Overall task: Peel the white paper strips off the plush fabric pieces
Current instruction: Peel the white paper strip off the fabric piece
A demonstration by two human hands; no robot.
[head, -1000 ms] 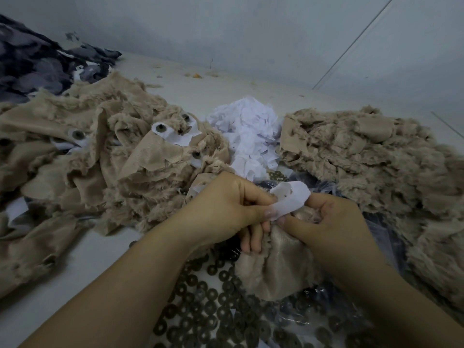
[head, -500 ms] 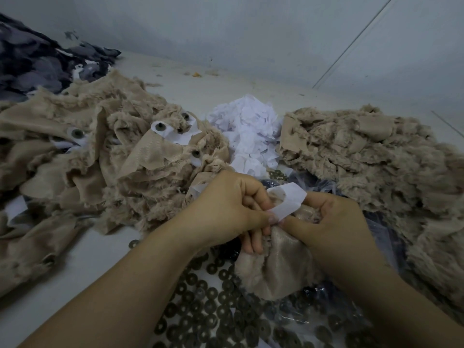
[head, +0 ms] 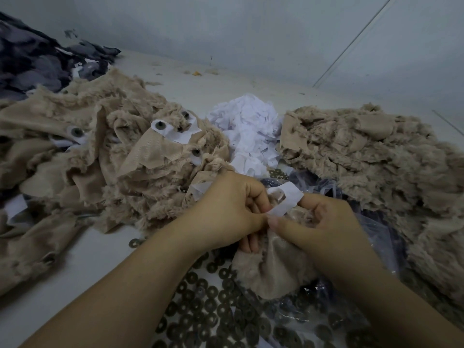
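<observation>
I hold a beige plush fabric piece [head: 271, 270] low in the middle of the view. A white paper strip [head: 286, 200] curls up from its top edge. My left hand [head: 231, 209] pinches the strip's near end between thumb and fingers. My right hand [head: 319, 222] grips the plush piece just beside it, thumb pressed on the fabric. The two thumbs nearly touch. A heap of peeled white paper strips [head: 248, 129] lies behind my hands.
A pile of plush pieces with paper strips and round eyes [head: 120, 156] fills the left. A second beige plush pile [head: 371, 156] lies at the right. A clear bag of dark metal washers [head: 216, 312] sits under my forearms. Dark grey fabric [head: 32, 59] is heaped at far left.
The paper strip has curled lower and closer to the fabric, and my left thumb has shifted slightly along it. Both hands stay in the same place.
</observation>
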